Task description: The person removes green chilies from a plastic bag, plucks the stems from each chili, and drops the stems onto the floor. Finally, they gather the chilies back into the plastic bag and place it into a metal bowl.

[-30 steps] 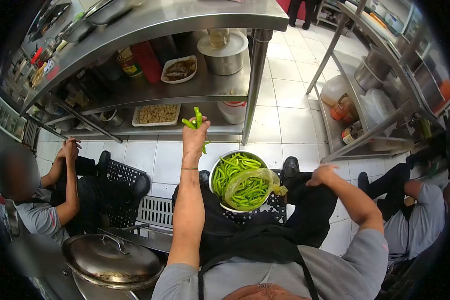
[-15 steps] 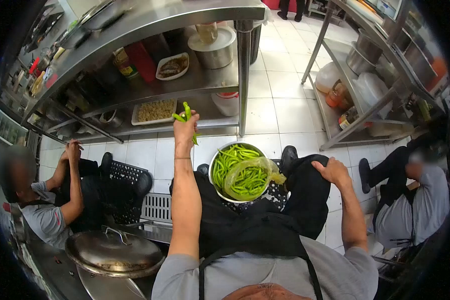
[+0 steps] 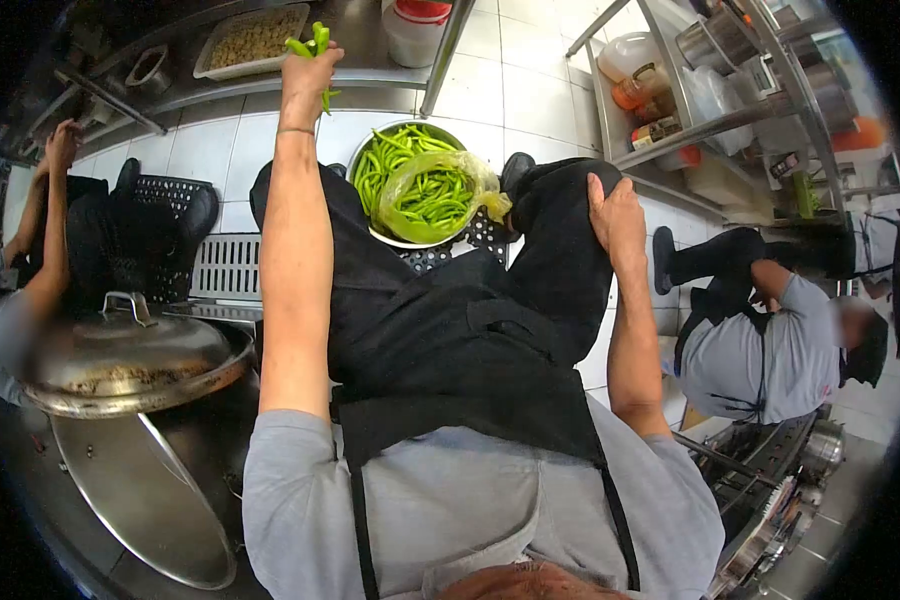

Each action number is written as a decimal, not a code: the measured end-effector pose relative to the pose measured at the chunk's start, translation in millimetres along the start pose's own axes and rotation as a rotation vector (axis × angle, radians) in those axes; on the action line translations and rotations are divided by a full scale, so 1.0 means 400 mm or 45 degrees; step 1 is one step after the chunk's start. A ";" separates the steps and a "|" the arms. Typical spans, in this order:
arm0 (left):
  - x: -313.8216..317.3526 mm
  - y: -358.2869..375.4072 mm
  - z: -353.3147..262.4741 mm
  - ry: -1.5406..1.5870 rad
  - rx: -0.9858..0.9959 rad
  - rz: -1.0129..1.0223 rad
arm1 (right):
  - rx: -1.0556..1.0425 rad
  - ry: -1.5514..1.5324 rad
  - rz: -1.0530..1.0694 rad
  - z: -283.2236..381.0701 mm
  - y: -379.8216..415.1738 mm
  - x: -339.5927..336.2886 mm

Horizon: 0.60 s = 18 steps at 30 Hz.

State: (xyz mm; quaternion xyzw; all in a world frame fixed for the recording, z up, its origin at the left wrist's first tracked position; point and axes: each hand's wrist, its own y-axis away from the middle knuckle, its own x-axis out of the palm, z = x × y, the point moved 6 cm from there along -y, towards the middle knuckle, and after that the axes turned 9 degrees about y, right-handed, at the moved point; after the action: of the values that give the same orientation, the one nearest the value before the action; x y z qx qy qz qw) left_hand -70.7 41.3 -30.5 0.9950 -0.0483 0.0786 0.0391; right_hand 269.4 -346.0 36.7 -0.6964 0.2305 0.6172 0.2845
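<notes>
My left hand (image 3: 310,78) is stretched out forward on the left, closed around a few green chili peppers (image 3: 320,38) that stick out above and below the fist. My right hand (image 3: 618,218) rests on my right knee, fingers spread over the dark trouser cloth, holding nothing. Between my feet stands a round metal bowl (image 3: 356,165) filled with green chili peppers (image 3: 395,150). A translucent plastic bag (image 3: 486,180), also with peppers in it, lies over the bowl's right side.
A steel shelf (image 3: 370,70) ahead holds a tray of pale pieces (image 3: 255,42) and a white bucket (image 3: 416,38). A large lidded pot (image 3: 135,355) stands at left. Seated co-workers flank me, one on the left (image 3: 45,270), one on the right (image 3: 760,340). Another shelf (image 3: 670,150) stands at right.
My view has tilted down and turned right, so the bowl and shelves sit higher and further left. My left hand keeps its peppers; my right hand stays on the knee.
</notes>
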 end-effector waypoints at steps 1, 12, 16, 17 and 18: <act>-0.001 -0.016 0.001 -0.037 0.061 -0.009 | -0.017 -0.008 -0.021 0.001 0.011 -0.008; -0.010 -0.023 0.029 -0.634 0.175 -0.011 | -0.323 -0.161 -0.070 0.008 -0.045 0.094; 0.036 -0.007 0.074 -1.132 0.113 0.210 | -0.516 -0.260 -0.225 0.160 -0.131 -0.041; 0.051 -0.016 0.118 -1.209 0.014 0.291 | -0.562 -0.328 -0.144 0.191 -0.166 -0.015; 0.064 -0.025 0.164 -1.285 -0.084 0.370 | -0.606 -0.399 -0.067 0.226 -0.201 0.011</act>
State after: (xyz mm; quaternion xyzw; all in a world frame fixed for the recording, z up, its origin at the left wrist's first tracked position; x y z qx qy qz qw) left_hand -34.4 43.3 -91.6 0.8903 -0.2011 -0.4073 0.0311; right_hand 258.2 -225.6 34.4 -0.6454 0.0140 0.7465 0.1611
